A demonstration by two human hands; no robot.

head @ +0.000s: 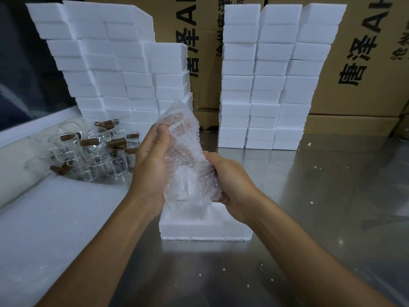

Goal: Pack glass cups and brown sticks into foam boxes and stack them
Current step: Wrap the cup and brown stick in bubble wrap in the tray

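Both hands hold a bubble-wrap bundle (184,160) upright over a white foam box (205,228) on the steel table. A glass cup shows faintly through the wrap's lower part. My left hand (150,161) grips the bundle's left side, thumb up near its top. My right hand (225,182) grips its lower right, where something brown shows under the fingers. To the left stands a cluster of glass cups (93,154) with brown sticks (90,141) attached as handles.
Tall stacks of white foam boxes rise at the back left (124,69) and back right (274,80), with printed cardboard cartons (358,63) behind. A sheet of bubble wrap (48,222) covers the table's left side. Foam crumbs dot the steel table (332,196).
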